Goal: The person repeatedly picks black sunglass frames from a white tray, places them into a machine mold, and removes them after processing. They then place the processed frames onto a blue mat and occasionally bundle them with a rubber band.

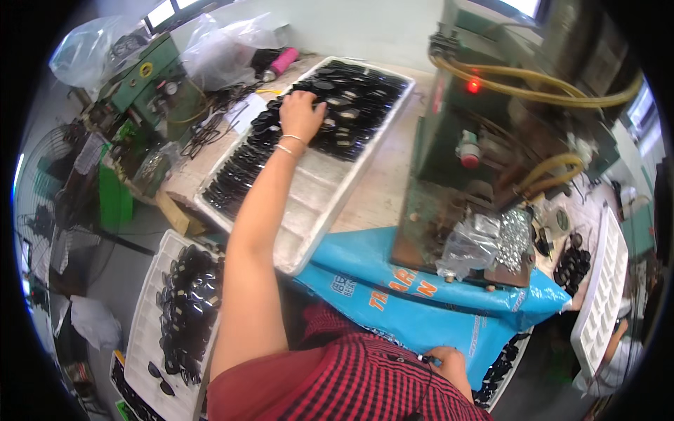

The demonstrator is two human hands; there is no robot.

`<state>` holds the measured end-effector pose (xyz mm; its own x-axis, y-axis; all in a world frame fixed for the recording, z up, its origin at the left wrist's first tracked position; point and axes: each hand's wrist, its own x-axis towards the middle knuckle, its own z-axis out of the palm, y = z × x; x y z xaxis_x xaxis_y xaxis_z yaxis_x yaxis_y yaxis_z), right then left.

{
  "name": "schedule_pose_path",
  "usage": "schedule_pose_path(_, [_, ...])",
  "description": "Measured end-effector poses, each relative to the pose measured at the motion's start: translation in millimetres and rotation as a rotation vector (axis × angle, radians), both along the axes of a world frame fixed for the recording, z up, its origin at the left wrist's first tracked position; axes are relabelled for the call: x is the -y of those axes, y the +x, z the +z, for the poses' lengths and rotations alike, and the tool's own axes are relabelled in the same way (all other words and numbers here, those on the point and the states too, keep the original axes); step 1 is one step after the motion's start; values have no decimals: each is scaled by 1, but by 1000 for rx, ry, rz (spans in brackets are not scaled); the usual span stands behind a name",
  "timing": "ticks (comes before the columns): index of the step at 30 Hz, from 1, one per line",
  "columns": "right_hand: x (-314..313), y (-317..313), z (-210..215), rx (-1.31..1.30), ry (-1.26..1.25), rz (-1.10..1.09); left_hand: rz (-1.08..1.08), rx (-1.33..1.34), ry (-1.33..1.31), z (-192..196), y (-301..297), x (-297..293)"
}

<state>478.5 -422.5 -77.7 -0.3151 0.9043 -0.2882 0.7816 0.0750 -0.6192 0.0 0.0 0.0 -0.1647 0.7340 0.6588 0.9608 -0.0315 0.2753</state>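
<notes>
My left arm stretches forward over a white compartment tray (319, 210) filled with rows of black sunglasses (351, 105). At its far part, my left hand (300, 116) rests over the sunglasses, thumb apart from the bent fingers; the fingertips are partly lost against the dark frames. Low at the right, close to my body, my right hand (447, 365) is closed. A small dark piece with a pale tip (424, 358) shows at its fingers, too small to name. Beside that hand lies a blue printed plastic sheet (449, 319), draped over the table's front edge.
A green machine (453, 154) with yellow hoses and a red light stands at the right. A clear bag of small shiny parts (484, 242) lies on its base. Another white tray (144, 316) of sunglasses is at the lower left. A pink thread cone (282, 63) lies at the back.
</notes>
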Motion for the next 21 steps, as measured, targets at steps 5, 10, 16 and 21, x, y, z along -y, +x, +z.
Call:
schedule_pose_path(5, [-16,-26,8,-131,-254,-158,91,-288,-44,7,1,-12])
schedule_pose_path(10, [-43,-20,24,-159,-331,61,49,-250,-120,14,2,-8])
schedule_pose_path(16, [-66,8,40,-207,-185,107,84,-254,-420,13,24,-41])
schedule_pose_path(21, [-121,15,78,-570,173,-499,210,-269,-529,31,16,-46])
